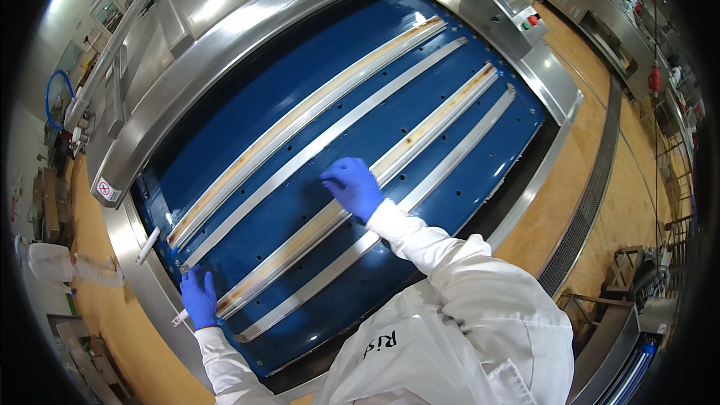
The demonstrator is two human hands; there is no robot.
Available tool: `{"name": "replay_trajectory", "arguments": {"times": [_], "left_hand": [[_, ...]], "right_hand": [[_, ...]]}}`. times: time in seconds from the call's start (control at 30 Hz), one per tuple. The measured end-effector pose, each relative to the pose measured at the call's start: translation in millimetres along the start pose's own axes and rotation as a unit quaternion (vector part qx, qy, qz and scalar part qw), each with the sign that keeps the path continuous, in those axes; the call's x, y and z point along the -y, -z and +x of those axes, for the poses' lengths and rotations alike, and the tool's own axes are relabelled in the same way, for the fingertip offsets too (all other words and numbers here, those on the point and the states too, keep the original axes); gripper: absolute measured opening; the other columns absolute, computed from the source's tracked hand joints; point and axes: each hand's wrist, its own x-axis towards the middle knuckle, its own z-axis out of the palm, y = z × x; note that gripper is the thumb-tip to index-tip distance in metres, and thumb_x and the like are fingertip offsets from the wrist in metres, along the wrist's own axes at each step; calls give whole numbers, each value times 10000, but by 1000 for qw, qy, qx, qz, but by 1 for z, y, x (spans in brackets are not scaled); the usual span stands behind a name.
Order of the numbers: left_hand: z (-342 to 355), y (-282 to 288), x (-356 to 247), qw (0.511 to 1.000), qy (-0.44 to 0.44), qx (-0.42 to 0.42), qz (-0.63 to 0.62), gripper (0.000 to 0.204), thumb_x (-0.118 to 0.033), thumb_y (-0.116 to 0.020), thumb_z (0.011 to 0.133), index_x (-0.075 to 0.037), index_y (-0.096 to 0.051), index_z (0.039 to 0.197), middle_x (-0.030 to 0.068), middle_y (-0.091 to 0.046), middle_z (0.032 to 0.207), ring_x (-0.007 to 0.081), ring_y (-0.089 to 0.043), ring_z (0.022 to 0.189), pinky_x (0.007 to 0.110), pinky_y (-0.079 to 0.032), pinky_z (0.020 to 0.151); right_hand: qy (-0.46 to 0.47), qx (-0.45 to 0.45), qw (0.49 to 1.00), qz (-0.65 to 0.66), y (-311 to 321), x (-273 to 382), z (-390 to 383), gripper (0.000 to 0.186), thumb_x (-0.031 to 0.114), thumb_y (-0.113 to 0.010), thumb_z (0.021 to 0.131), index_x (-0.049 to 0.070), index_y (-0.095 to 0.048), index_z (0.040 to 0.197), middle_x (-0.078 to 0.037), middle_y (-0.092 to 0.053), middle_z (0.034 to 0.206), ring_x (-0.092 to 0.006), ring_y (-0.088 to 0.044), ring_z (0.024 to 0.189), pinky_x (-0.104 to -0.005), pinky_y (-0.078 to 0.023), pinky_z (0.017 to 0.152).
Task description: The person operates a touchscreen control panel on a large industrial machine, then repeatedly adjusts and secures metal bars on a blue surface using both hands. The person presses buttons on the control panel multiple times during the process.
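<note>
My left hand [199, 301], in a blue glove, is at the left edge of a large blue panel [217, 131]. Its fingers are stretched forward beside the end of a thin flat metal strip [277, 180], where a small metal fitting [184, 269] sits. Over the panel's middle is my right hand [354, 187], also blue-gloved, fingers curled together. Whatever they may hold is hidden. Just under it runs a wide metal sealing bar [300, 244] with a browned band. A second flat strip [330, 271] lies nearer me, and another wide bar [247, 166] farther away.
A steel machine frame [225, 41] surrounds the panel. At the far right is a control box [501, 11] with a red button [533, 20]. A floor drain grate [585, 210] runs along the right. Another person in white [56, 264] stands at far left.
</note>
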Motion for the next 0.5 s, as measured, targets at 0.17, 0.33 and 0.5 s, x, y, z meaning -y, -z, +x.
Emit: {"name": "replay_trajectory", "arguments": {"times": [0.17, 0.33, 0.5], "left_hand": [[-11, -11, -59, 994, -70, 6, -82, 226, -207, -647, 900, -53, -651, 1067, 172, -639, 1020, 372, -599, 965, 438, -481, 844], [-8, -34, -165, 983, -88, 37, -155, 202, -209, -660, 893, -69, -664, 1039, 151, -652, 966, 350, -618, 936, 420, -495, 824], [10, -64, -251, 969, -138, 45, -201, 228, -188, -653, 903, -68, -669, 1096, 136, -669, 1037, 326, -640, 974, 383, -512, 836]], "right_hand": [[-135, -41, 988, -64, 112, -64, -31, 141, 259, -688, 842, 123, -709, 876, -97, -629, 979, -316, -579, 997, -421, -482, 878], [-263, -51, 963, -23, 203, -134, -37, 250, 303, -668, 880, 60, -692, 935, -157, -646, 848, -330, -627, 796, -397, -506, 758], [-300, -5, 954, -9, 267, -186, -6, 373, 408, -619, 906, 44, -694, 932, -166, -670, 865, -336, -633, 812, -393, -495, 763]]}}
